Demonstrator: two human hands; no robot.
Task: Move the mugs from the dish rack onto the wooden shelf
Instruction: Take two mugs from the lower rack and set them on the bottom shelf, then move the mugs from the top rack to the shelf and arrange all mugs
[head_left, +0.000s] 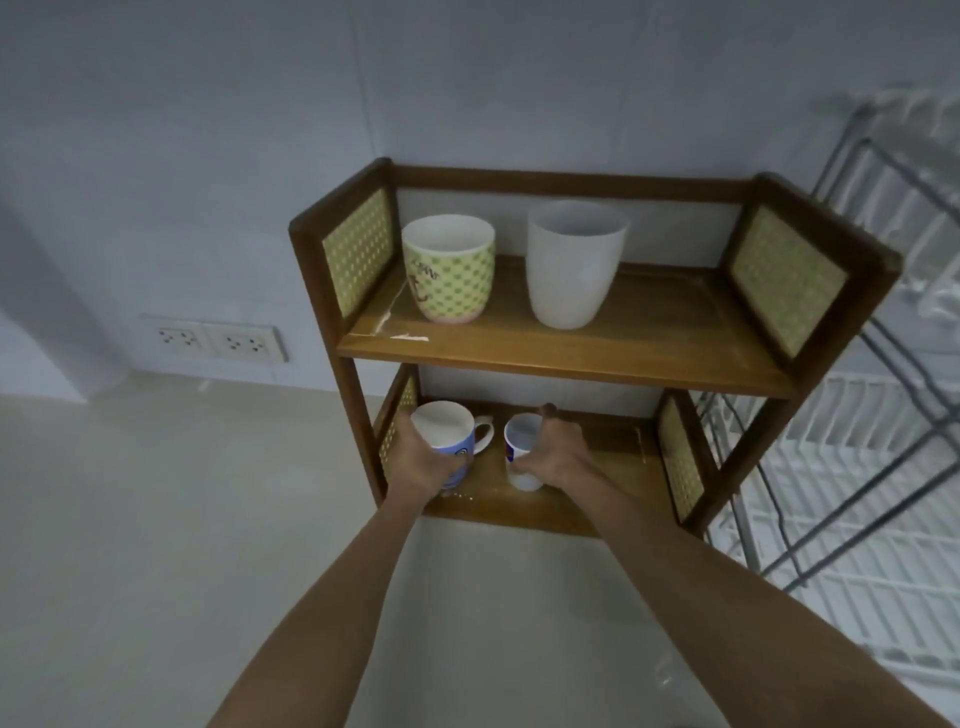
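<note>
A two-tier wooden shelf (561, 358) with woven side panels stands against the wall. On its lower board, my left hand (421, 460) grips a blue-and-white mug (447, 431) with its handle pointing right. My right hand (558, 457) grips a smaller white mug (521, 452) with a blue mark, just to the right. Both mugs rest upright on the lower board. The upper board holds a green-dotted mug (448, 275) and a tall white cup (574, 262).
A metal and white wire dish rack (852, 457) stands right of the shelf, touching its side. Wall sockets (221, 340) sit low on the wall to the left. The pale counter (182, 519) spreads in front and to the left.
</note>
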